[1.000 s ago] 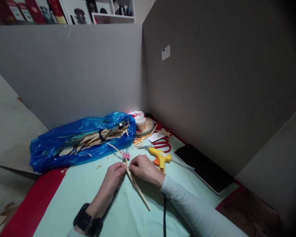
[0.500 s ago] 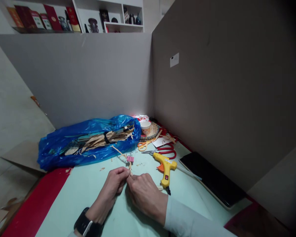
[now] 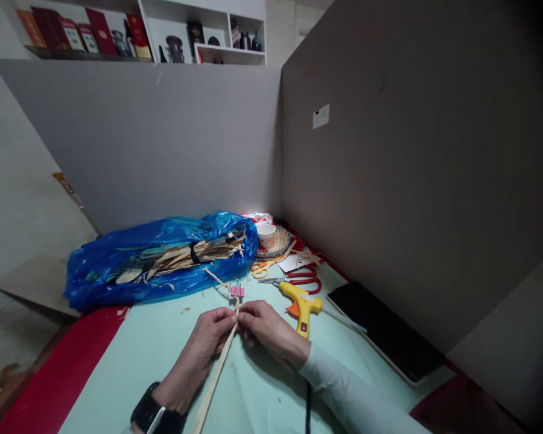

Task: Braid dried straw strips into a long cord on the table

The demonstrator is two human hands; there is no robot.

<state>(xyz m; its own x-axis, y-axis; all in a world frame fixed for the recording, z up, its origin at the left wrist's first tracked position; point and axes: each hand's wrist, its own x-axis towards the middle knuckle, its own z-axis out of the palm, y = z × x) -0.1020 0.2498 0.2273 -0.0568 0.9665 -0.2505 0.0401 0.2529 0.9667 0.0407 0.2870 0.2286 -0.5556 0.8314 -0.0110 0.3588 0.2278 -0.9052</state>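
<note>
A pink binder clip point(image 3: 238, 292) grips a pale plaited length of dried-leaf strip on the table. Just below the clip, my left hand point(image 3: 209, 333) pinches the strip between thumb and fingers. From this pinch a long flat straw-coloured strip point(image 3: 217, 375) runs down toward me past the left wrist. Close against it on the other side, my right hand point(image 3: 268, 328) has its fingers closed on the strip too; its fingertips are partly hidden. A thin plaited end point(image 3: 216, 277) reaches from the clip up toward the blue bag.
A blue plastic bag point(image 3: 117, 244) holds a bundle of dried leaves point(image 3: 181, 260). On the right lie a yellow glue gun point(image 3: 304, 306), red-handled scissors point(image 3: 310, 280), orange scissors point(image 3: 261, 269) and a black flat device point(image 3: 380, 331). A paper cup point(image 3: 266, 236) stands behind.
My right hand has turned and lifted slightly, its fingers now at the strip below the clip. The long flat strip now lies in view, trailing toward me. My left hand has barely moved.
</note>
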